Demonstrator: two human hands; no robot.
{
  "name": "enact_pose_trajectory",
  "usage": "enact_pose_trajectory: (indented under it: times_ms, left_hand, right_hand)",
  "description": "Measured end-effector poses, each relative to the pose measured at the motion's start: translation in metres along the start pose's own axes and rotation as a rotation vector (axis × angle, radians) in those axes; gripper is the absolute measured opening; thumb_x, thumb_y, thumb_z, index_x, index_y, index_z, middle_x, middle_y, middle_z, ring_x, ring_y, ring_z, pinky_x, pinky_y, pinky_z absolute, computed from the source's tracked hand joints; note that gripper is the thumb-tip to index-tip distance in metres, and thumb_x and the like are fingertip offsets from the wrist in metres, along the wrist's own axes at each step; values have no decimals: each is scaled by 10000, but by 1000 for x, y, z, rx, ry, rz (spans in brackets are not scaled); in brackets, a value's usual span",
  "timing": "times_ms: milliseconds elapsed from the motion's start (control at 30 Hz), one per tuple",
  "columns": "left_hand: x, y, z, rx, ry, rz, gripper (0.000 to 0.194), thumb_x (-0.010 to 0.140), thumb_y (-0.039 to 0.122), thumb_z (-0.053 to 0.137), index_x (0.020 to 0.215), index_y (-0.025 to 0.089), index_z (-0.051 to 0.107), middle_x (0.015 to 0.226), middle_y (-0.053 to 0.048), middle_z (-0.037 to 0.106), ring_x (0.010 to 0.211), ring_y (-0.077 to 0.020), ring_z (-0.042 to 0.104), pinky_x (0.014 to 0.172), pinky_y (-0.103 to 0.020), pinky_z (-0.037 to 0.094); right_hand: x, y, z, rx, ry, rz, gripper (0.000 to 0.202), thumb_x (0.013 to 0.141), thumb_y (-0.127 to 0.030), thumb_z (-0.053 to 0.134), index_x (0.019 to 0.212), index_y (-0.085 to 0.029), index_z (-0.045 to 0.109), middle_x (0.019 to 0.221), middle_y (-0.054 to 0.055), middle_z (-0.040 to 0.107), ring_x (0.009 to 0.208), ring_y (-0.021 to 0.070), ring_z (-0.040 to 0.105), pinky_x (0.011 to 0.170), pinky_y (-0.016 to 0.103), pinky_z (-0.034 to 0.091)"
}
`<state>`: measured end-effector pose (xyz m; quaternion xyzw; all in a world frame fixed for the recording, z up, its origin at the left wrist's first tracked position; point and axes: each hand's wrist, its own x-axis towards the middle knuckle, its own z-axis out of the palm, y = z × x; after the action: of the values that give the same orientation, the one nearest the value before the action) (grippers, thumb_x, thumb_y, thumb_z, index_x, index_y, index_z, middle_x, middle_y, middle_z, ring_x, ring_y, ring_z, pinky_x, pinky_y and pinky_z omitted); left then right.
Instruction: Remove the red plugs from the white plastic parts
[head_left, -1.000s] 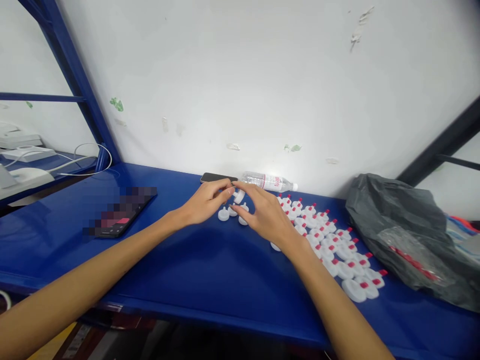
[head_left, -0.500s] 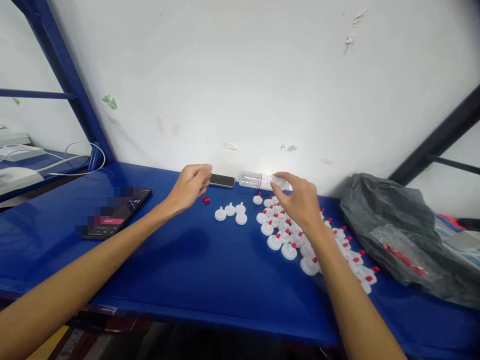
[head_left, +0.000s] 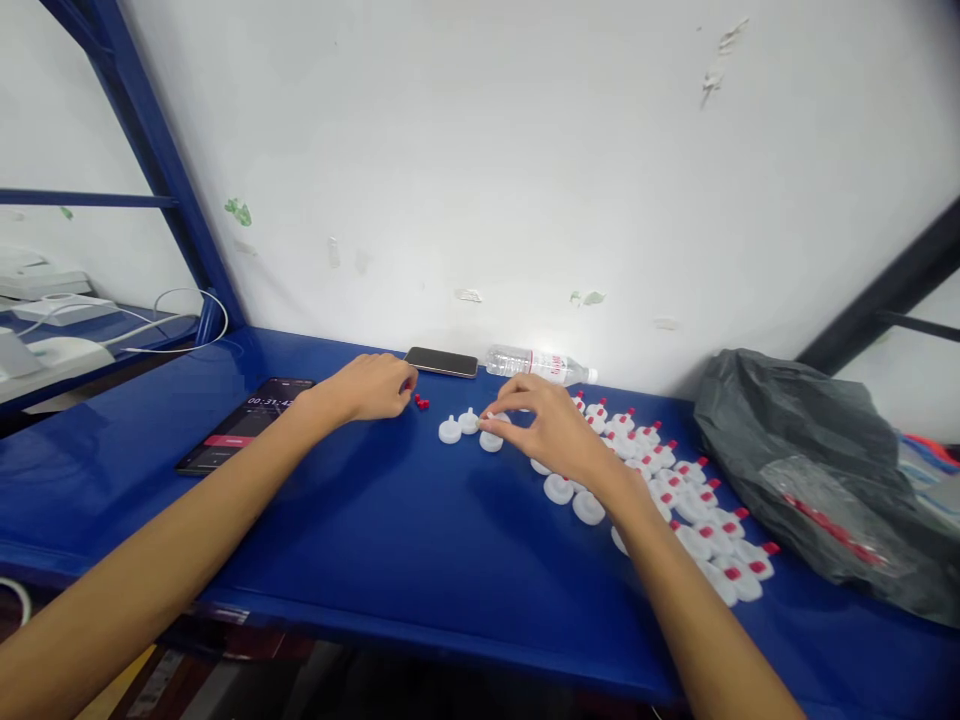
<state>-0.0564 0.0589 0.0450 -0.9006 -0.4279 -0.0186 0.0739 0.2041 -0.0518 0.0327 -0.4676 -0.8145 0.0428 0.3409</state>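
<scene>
Fingers of the right hand [head_left: 556,428], in the head view, bend with thumb and forefinger tips almost together at a small group of plain white caps [head_left: 449,432] toward the blue surface's [head_left: 420,560] back edge; whether they grip one cannot be told. The left hand [head_left: 377,387] is curled, contents hidden, just beside small red caps [head_left: 424,404]. Red-tipped white caps [head_left: 696,541] spread toward the right edge.
</scene>
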Motion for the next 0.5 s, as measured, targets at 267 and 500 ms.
enact_pose_trajectory:
  times_ms: [267, 500]
  left_hand:
    - [2, -5, 9, -38, -73, 9, 271, 769, 174, 543, 916, 225, 764, 1007, -111, 765, 885, -289, 701, 704, -339, 481]
    - [2, -2, 7, -93, -96, 19, 306, 765, 159, 540, 954, 233, 769, 954, -90, 779, 825, -265, 693, 642, -317, 446]
  right_hand:
    - [-1, -13, 17, 3, -235, 37, 64, 890, -276, 747, 911, -278, 808, 772, -25, 747, 679, 148, 668, 638, 278, 466]
    - [4, 0, 6, -303, 62, 94, 305, 1048, -379, 504, 1050, -224, 767, 953, 72, 776, 907, 255, 701, 840, 412, 501]
